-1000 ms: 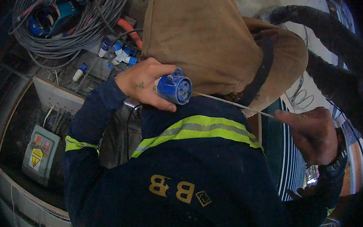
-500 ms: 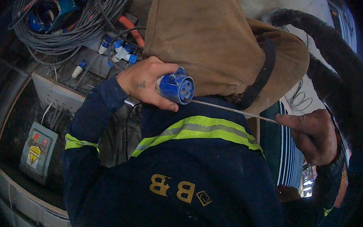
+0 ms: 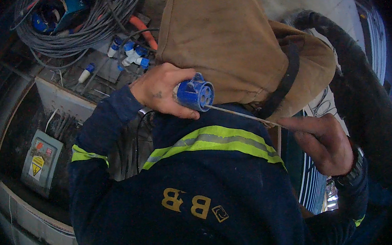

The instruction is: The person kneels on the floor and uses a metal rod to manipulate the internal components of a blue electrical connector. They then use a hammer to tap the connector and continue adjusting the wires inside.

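My left hand (image 3: 163, 90) is wrapped round a blue industrial connector (image 3: 194, 93), its round face with several holes turned to the right. From the lower edge of that face a long thin metal rod (image 3: 241, 114) runs to my right hand (image 3: 324, 141). The index finger lies stretched along the rod, while the other fingers curl closed. Whatever part of the rod is inside the right hand stays hidden. Its far tip meets the connector's rim; I cannot tell whether it goes into a hole.
Coiled grey cable (image 3: 79, 42) lies at the upper left, near several blue-and-white connectors (image 3: 131, 56). A grey electrical box (image 3: 42, 160) with a yellow warning label stands at the left. Brown trousers (image 3: 222, 46) fill the upper middle, and a thick dark hose (image 3: 350, 59) curves at the right.
My right hand has moved left, closer to the connector, and less of the rod shows. The left hand with the connector has shifted slightly right.
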